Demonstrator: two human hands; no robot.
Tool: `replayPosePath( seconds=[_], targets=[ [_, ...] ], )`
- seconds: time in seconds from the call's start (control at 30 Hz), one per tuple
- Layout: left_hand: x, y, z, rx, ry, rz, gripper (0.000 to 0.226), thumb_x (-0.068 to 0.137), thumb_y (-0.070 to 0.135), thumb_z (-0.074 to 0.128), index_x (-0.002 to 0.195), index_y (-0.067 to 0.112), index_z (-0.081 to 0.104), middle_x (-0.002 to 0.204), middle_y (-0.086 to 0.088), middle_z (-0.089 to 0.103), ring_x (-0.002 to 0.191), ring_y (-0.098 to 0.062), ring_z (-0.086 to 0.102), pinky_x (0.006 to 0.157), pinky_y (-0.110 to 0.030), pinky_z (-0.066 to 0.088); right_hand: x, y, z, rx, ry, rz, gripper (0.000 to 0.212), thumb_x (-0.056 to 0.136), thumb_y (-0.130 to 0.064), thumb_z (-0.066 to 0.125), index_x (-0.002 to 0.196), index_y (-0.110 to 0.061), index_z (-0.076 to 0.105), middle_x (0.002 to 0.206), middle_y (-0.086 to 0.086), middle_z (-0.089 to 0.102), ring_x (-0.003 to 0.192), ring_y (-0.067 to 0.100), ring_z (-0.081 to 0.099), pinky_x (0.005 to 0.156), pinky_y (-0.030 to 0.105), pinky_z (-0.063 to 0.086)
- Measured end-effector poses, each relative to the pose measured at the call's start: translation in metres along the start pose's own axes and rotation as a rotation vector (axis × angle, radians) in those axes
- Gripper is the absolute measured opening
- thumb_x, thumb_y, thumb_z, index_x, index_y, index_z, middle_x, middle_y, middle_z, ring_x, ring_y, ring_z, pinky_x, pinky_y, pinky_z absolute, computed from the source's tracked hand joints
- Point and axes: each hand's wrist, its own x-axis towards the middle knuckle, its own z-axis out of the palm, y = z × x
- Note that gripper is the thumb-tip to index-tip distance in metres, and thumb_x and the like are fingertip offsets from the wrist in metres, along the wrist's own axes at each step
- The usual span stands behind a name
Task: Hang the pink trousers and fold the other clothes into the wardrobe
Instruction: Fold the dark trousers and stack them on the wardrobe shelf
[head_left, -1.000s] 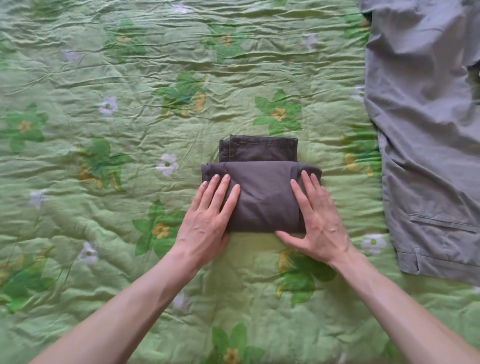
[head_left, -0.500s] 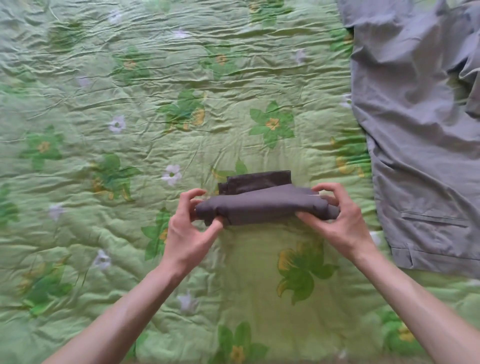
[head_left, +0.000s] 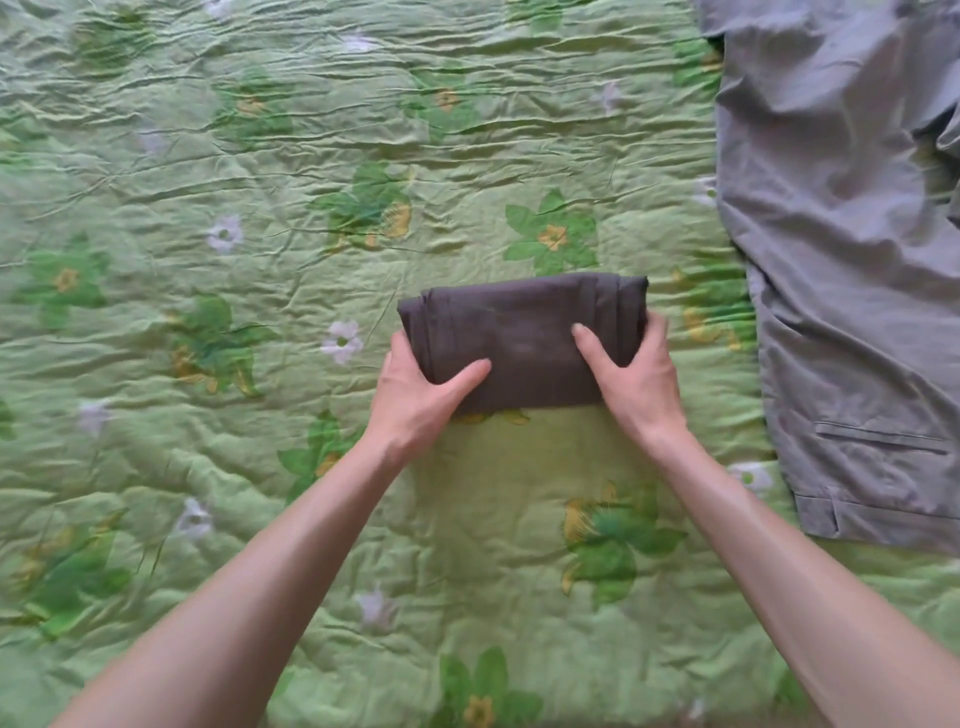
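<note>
Since half a second ago, both hands are turning the folded dark brown garment over, so a smooth compact bundle is now facing up where a loose flap was showing. Left hand is gripping the bundle's left end, thumb lying across the top. Right hand is gripping the right end the same way. Both are holding it on the green floral bedspread. Grey trousers are lying flat at the far right, well apart.

Grey trousers run off the frame's top and right edges. Both hands' fingers tuck out of sight behind the dark folded garment.
</note>
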Motion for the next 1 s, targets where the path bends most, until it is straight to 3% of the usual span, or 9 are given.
replayPosePath(
  seconds=[0.13, 0.27, 0.33, 0.43, 0.5, 0.63, 0.77, 0.9, 1.0],
  targets=[
    [0.014, 0.017, -0.005, 0.142, 0.004, -0.069, 0.082, 0.068, 0.065, 0.087, 0.125, 0.019, 0.049, 0.128, -0.002, 0.066, 0.121, -0.025, 0.064, 0.104, -0.043, 0.051, 0.015, -0.014, 0.006, -0.396, -0.002, -0.005, 0.063, 0.088, -0.069, 0.064, 0.113, -0.013, 0.051, 0.103, 0.018, 0.071, 0.100, 0.040, 0.068, 0.073, 0.039, 0.042],
    [0.016, 0.022, 0.002, 0.187, -0.010, -0.123, 0.087, 0.072, 0.065, 0.084, 0.128, 0.015, 0.040, 0.134, -0.009, 0.063, 0.124, -0.032, 0.061, 0.106, -0.046, 0.049, 0.021, -0.019, 0.006, -0.579, -0.033, -0.060, 0.066, 0.090, -0.070, 0.058, 0.119, -0.011, 0.049, 0.102, 0.024, 0.071, 0.099, 0.043, 0.069, 0.075, 0.043, 0.048],
    [0.017, 0.022, 0.003, 0.061, -0.024, -0.128, 0.085, 0.072, 0.058, 0.088, 0.127, 0.015, 0.039, 0.131, -0.006, 0.062, 0.120, -0.027, 0.063, 0.104, -0.040, 0.050, 0.029, -0.018, 0.000, -0.495, -0.123, -0.006, 0.064, 0.088, -0.070, 0.061, 0.117, -0.015, 0.049, 0.109, 0.019, 0.071, 0.105, 0.040, 0.068, 0.080, 0.042, 0.048],
    [0.014, 0.021, 0.003, -0.199, -0.075, -0.169, 0.078, 0.076, 0.035, 0.093, 0.129, 0.013, 0.041, 0.124, 0.001, 0.064, 0.109, -0.009, 0.066, 0.093, -0.027, 0.052, 0.032, -0.015, -0.011, -0.128, -0.292, 0.115, 0.066, 0.082, -0.067, 0.073, 0.125, -0.021, 0.050, 0.123, 0.001, 0.068, 0.115, 0.026, 0.066, 0.097, 0.038, 0.051],
    [0.009, 0.017, 0.004, -0.272, -0.054, -0.165, 0.076, 0.074, 0.029, 0.095, 0.129, 0.014, 0.045, 0.120, 0.002, 0.068, 0.103, -0.005, 0.070, 0.090, -0.025, 0.055, 0.024, -0.012, -0.016, -0.009, -0.343, 0.134, 0.072, 0.080, -0.060, 0.080, 0.132, -0.022, 0.048, 0.128, -0.006, 0.062, 0.117, 0.016, 0.063, 0.105, 0.035, 0.049],
    [-0.012, 0.021, -0.002, -0.360, -0.035, -0.127, 0.072, 0.072, 0.021, 0.096, 0.127, 0.013, 0.049, 0.117, -0.001, 0.073, 0.100, -0.007, 0.075, 0.086, -0.025, 0.059, -0.001, -0.016, -0.031, 0.128, -0.351, 0.135, 0.071, 0.082, -0.044, 0.085, 0.136, -0.024, 0.042, 0.130, -0.008, 0.059, 0.117, 0.008, 0.061, 0.105, 0.029, 0.046],
    [-0.040, 0.053, -0.026, -0.361, -0.023, -0.042, 0.072, 0.072, 0.018, 0.096, 0.125, 0.013, 0.048, 0.115, -0.004, 0.074, 0.099, -0.008, 0.075, 0.078, -0.019, 0.058, -0.020, -0.040, -0.058, 0.221, -0.381, 0.171, 0.071, 0.083, -0.043, 0.085, 0.138, -0.025, 0.043, 0.129, -0.012, 0.062, 0.113, -0.004, 0.060, 0.103, 0.027, 0.046],
    [-0.068, 0.100, -0.062, -0.296, -0.004, 0.072, 0.070, 0.073, 0.019, 0.095, 0.123, 0.016, 0.047, 0.111, 0.001, 0.075, 0.097, -0.003, 0.074, 0.077, -0.015, 0.056, -0.042, -0.077, -0.091, 0.344, -0.366, 0.202, 0.088, 0.057, -0.049, 0.093, 0.130, -0.026, 0.049, 0.121, -0.003, 0.071, 0.110, 0.010, 0.070, 0.106, 0.042, 0.053],
    [-0.087, 0.134, -0.088, -0.276, -0.007, 0.119, 0.069, 0.072, 0.023, 0.096, 0.122, 0.019, 0.048, 0.110, 0.003, 0.075, 0.097, -0.002, 0.074, 0.081, -0.019, 0.058, -0.060, -0.110, -0.120, 0.462, -0.305, 0.188, 0.083, 0.052, -0.042, 0.095, 0.124, -0.024, 0.056, 0.115, 0.004, 0.076, 0.108, 0.018, 0.074, 0.102, 0.044, 0.056]
  ],
)
